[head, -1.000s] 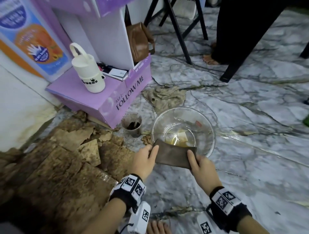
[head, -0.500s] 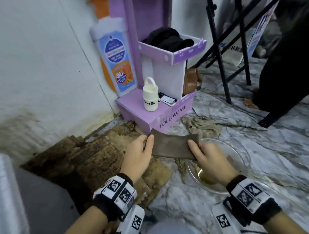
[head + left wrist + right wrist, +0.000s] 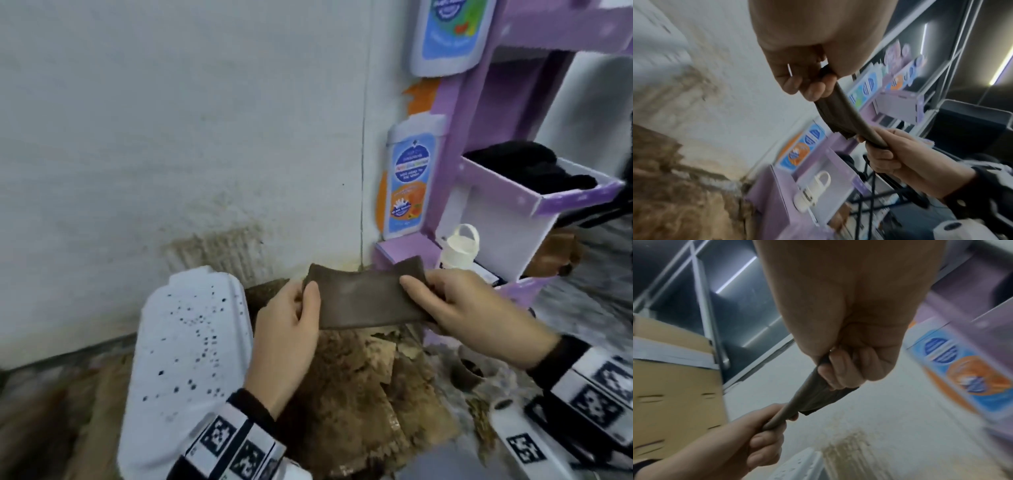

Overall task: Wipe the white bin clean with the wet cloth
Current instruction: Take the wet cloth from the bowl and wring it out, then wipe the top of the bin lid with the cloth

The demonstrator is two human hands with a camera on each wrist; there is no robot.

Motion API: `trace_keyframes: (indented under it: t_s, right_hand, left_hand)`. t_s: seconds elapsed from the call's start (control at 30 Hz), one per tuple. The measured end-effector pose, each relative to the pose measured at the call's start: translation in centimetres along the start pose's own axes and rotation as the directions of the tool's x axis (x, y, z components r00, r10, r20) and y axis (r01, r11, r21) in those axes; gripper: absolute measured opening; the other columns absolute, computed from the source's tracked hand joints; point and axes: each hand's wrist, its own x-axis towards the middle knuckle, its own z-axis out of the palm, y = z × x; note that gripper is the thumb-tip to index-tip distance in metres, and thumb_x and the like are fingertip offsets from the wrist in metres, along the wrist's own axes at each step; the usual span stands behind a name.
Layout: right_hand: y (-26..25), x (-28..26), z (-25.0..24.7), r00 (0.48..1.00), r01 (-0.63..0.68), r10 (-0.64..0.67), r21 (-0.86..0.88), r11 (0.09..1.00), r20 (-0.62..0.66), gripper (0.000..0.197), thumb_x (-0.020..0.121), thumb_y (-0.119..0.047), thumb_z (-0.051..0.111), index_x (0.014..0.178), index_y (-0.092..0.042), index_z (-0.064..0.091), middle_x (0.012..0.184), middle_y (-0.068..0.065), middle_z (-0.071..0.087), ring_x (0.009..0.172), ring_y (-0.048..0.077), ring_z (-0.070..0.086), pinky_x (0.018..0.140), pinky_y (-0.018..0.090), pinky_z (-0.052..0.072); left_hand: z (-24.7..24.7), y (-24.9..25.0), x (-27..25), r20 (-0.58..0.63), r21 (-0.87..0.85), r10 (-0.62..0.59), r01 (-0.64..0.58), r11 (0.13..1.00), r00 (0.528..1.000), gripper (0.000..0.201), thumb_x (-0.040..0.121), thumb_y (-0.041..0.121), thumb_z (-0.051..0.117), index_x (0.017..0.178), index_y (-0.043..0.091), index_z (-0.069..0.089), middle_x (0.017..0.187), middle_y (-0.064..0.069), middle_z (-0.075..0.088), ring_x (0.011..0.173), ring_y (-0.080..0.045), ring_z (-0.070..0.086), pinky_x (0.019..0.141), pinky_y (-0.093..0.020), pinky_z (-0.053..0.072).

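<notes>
Both hands stretch the wet cloth (image 3: 363, 298) taut, left hand (image 3: 287, 329) pinching one end, right hand (image 3: 469, 308) the other, just right of the speckled white bin (image 3: 185, 342) by the wall. Best practice: keep it folded flat and press firmly across the spots.

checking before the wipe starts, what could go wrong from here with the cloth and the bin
The cloth already looks dark brown, so it may smear the speckled white bin rather than clean it. The left hand and right hand both pinch the cloth, so nothing steadies the bin, which might slide or tip on the crumbling brown debris.
</notes>
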Motion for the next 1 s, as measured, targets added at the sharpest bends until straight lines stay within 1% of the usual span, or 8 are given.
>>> trace_keyframes:
  t_s: [0.1, 0.17, 0.3, 0.5, 0.6, 0.7, 0.83, 1.0]
  right_hand:
    - [-3.0, 2.6, 2.1, 0.994, 0.09, -0.089, -0.01, 0.996, 0.061, 0.048, 0.101, -0.04, 0.049, 0.059, -0.016, 0.042, 0.051, -0.007, 0.057, 0.048, 0.009, 0.05, 0.05, 0.02, 0.034]
    - [-5.0, 4.3, 3.6, 0.982, 0.132, -0.132, 0.005, 0.991, 0.132, 0.048, 0.101, -0.041, 0.049, 0.063, -0.013, 0.047, 0.055, 0.001, 0.061, 0.049, 0.013, 0.052, 0.05, 0.025, 0.037]
    - [-8.3, 6.7, 6.0, 0.95, 0.215, -0.201, -0.033, 0.976, 0.238, 0.047, 0.102, -0.042, 0.046, 0.066, -0.012, 0.049, 0.057, 0.005, 0.059, 0.053, 0.019, 0.052, 0.059, 0.039, 0.04]
    - [-11.5, 7.2, 10.2, 0.916, 0.234, -0.233, 0.036, 0.972, 0.325, 0.043, 0.103, -0.04, 0.046, 0.069, -0.016, 0.054, 0.054, -0.005, 0.065, 0.049, 0.007, 0.058, 0.053, 0.019, 0.038]
    - [-12.3, 6.0, 12.1, 0.913, 0.171, -0.19, 0.085, 0.982, 0.361, 0.043, 0.105, -0.038, 0.045, 0.071, -0.012, 0.055, 0.055, -0.009, 0.067, 0.047, 0.007, 0.059, 0.052, 0.017, 0.04]
    - [-13.0, 4.4, 13.7, 0.927, 0.1, -0.136, 0.119, 0.988, 0.351, 0.043, 0.106, -0.036, 0.045, 0.075, -0.008, 0.054, 0.055, 0.0, 0.065, 0.046, 0.012, 0.06, 0.05, 0.017, 0.042]
    - [-13.1, 2.4, 15.6, 0.942, 0.061, -0.077, 0.058, 0.996, 0.326, 0.043, 0.106, -0.036, 0.043, 0.075, -0.008, 0.053, 0.064, 0.005, 0.068, 0.053, 0.016, 0.061, 0.052, 0.025, 0.047]
    - [-13.0, 0.0, 17.2, 0.947, 0.048, -0.04, -0.019, 0.999, 0.318, 0.041, 0.107, -0.034, 0.041, 0.071, -0.014, 0.044, 0.068, 0.005, 0.051, 0.056, 0.02, 0.05, 0.049, 0.026, 0.03]
  left_hand:
    - [-4.0, -0.5, -0.2, -0.106, 0.048, -0.014, 0.019, 0.999, 0.994, 0.048, 0.105, 0.048, 0.044, 0.081, 0.007, 0.049, 0.06, -0.012, 0.038, 0.052, -0.022, 0.039, 0.056, -0.041, 0.03]
    - [-6.8, -0.6, -0.7, -0.147, 0.079, -0.026, 0.038, 0.996, 0.989, 0.049, 0.106, 0.043, 0.045, 0.081, 0.002, 0.045, 0.062, -0.02, 0.038, 0.053, -0.022, 0.037, 0.056, -0.041, 0.03]
    - [-11.0, -1.0, -1.4, -0.21, 0.11, -0.065, 0.089, 0.99, 0.976, 0.045, 0.105, 0.042, 0.047, 0.082, 0.004, 0.05, 0.059, -0.008, 0.038, 0.052, -0.015, 0.036, 0.054, -0.037, 0.029]
    - [-15.4, -3.2, -3.5, -0.242, 0.195, -0.077, 0.126, 0.973, 0.967, 0.046, 0.106, 0.042, 0.047, 0.088, 0.0, 0.054, 0.061, -0.024, 0.042, 0.052, -0.021, 0.036, 0.054, -0.037, 0.028]
    - [-16.4, -4.2, -4.6, -0.234, 0.312, -0.071, 0.144, 0.939, 0.97, 0.037, 0.106, 0.039, 0.048, 0.085, 0.009, 0.057, 0.057, -0.015, 0.049, 0.049, -0.013, 0.04, 0.053, -0.028, 0.029]
    - [-17.3, -4.6, -5.6, -0.187, 0.458, -0.046, 0.129, 0.879, 0.981, 0.029, 0.106, 0.039, 0.049, 0.088, 0.017, 0.055, 0.052, 0.005, 0.047, 0.045, -0.01, 0.042, 0.049, -0.024, 0.027]
    - [-17.7, -5.6, -6.4, -0.156, 0.671, -0.051, 0.144, 0.728, 0.986, 0.025, 0.106, 0.043, 0.046, 0.097, 0.021, 0.052, 0.056, 0.005, 0.052, 0.048, -0.011, 0.048, 0.047, -0.03, 0.027]
    - [-17.2, -5.0, -6.9, -0.084, 0.839, 0.003, 0.069, 0.54, 0.996, 0.023, 0.107, 0.045, 0.041, 0.107, 0.023, 0.047, 0.064, 0.007, 0.051, 0.059, -0.019, 0.056, 0.047, -0.031, 0.029]
